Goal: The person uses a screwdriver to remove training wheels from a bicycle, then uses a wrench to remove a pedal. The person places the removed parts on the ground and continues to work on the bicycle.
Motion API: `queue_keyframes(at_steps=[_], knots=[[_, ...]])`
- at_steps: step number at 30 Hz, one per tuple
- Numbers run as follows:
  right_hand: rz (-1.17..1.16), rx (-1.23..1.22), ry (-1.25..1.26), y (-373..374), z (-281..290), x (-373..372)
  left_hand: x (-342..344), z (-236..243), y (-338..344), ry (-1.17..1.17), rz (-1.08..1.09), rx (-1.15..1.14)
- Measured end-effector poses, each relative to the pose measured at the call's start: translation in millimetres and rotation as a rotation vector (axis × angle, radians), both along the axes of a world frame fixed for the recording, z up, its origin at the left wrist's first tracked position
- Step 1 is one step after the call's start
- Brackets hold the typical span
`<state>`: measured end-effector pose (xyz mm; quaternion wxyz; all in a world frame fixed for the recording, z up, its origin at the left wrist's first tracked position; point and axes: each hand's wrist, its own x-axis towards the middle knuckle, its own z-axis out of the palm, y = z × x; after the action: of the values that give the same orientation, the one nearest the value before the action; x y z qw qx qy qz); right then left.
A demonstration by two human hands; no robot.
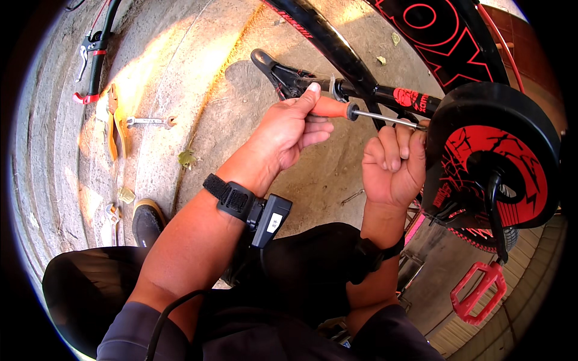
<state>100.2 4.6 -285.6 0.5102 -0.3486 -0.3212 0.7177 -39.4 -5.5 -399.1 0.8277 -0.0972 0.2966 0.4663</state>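
My left hand [295, 126] is closed round the orange handle of a screwdriver [332, 108]. Its steel shaft points right, with the tip at the left edge of a round black and red chain guard [518, 144] on a bicycle. Close under that tip is my right hand [394, 159], its fingers curled and pressed together against the guard's edge. What they pinch, if anything, is hidden. Just behind the screwdriver handle runs a black frame tube, with the black saddle [262, 59] beyond it. A crank with a red pedal [480, 293] hangs below the guard.
On the concrete floor at left lie yellow-handled pliers [116, 129], a wrench [149, 121] and another wrench [111, 221]. A handlebar [96, 66] with a brake lever is at upper left. Thick black frame tubes [331, 36] cross the top. My shoe [148, 221] rests near the lower wrench.
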Motion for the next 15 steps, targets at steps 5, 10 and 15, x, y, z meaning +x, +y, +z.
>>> queue_keyframes(at_steps=[5, 10, 15], knots=[[-0.005, -0.013, 0.008, -0.5, 1.8, -0.8, 2.0, -3.2, 1.6, 0.054, -0.016, -0.011], [0.022, -0.001, 0.021, -0.4, 1.9, 0.8, 0.6, -1.4, 0.8, 0.071, -0.027, -0.037], [0.024, 0.003, -0.001, -1.8, 3.9, -1.0, -0.5, -2.2, -1.0, 0.027, -0.033, -0.020]])
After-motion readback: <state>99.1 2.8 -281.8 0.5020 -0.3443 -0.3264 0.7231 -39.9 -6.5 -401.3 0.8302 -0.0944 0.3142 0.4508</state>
